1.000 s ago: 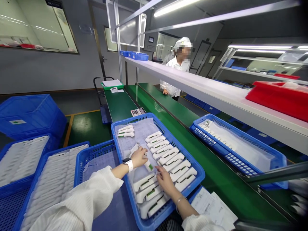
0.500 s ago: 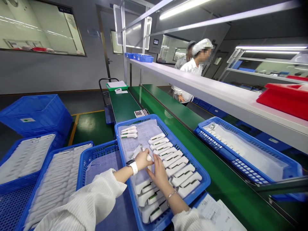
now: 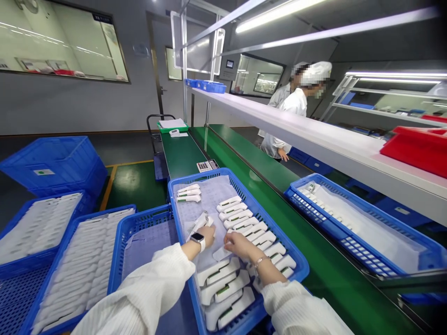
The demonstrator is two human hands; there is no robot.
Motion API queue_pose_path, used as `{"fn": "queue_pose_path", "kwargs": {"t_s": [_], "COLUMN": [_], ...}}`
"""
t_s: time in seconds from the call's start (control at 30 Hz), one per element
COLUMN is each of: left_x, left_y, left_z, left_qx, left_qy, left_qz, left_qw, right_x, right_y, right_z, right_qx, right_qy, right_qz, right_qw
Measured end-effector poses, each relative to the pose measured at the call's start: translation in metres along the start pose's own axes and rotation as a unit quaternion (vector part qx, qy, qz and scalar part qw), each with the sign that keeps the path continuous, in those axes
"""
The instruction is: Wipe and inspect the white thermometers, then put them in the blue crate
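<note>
Centrally, both hands (image 3: 223,239) rest inside blue basket (image 3: 300,260).

white ribbed sleeves (image 3: 146,293), smartwatch (image 3: 197,238), bracelet (image 3: 259,261)

Co-workers' (image 3: 295,100) faces blurred; red bin (image 3: 419,148) cropped.

The left hand (image 3: 208,232), which a second ago gripped a white thermometer (image 3: 201,220) above the blue basket (image 3: 240,186), now rests beside it on the liner near the basket's left wall. The right hand (image 3: 239,244) sits apart from the left, on the row along the right side. Behind the shelf (image 3: 314,135), the person in white (image 3: 291,109) stands farther right.
</note>
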State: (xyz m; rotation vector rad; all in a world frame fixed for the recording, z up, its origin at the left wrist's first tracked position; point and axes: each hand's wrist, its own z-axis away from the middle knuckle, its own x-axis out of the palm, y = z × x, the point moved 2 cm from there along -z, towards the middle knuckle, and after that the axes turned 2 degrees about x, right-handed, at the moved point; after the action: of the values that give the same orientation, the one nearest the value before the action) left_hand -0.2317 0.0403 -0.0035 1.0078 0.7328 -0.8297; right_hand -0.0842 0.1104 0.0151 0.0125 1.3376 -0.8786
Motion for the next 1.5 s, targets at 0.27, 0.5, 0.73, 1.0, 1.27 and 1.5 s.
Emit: {"fn": "queue_pose_path", "kwargs": {"t_s": [0.27, 0.5, 0.73, 1.0, 1.27, 1.5], "left_x": [0.01, -0.036, -0.037, 0.015, 0.034, 0.039], "left_y": [0.033, 0.014, -0.025, -0.027, -0.016, -0.021], "left_z": [-0.023, -0.007, 0.029, 0.03, 0.036, 0.035], "left_qx": [-0.002, 0.061, 0.091, 0.076, 0.08, 0.101], "left_qy": [0.009, 0.024, -0.059, -0.143, -0.062, -0.152], "left_qz": [-0.053, -0.051, -0.01, -0.141, -0.181, -0.172], "left_qw": [0.999, 0.997, 0.994, 0.977, 0.978, 0.968], "right_x": [0.031, 0.053, 0.056, 0.057, 0.063, 0.071], "right_y": [-0.01, -0.005, 0.001, 0.005, 0.008, -0.009], "right_z": [0.005, 0.008, 0.015, 0.02, 0.02, 0.016], "right_qx": [-0.097, -0.054, -0.037, -0.033, -0.01, 0.014], "right_qy": [-0.082, -0.037, -0.013, 0.02, 0.033, 0.031], "right_qz": [0.085, 0.163, 0.135, 0.091, 0.091, 0.11], "right_qw": [0.988, 0.985, 0.99, 0.995, 0.995, 0.993]}}
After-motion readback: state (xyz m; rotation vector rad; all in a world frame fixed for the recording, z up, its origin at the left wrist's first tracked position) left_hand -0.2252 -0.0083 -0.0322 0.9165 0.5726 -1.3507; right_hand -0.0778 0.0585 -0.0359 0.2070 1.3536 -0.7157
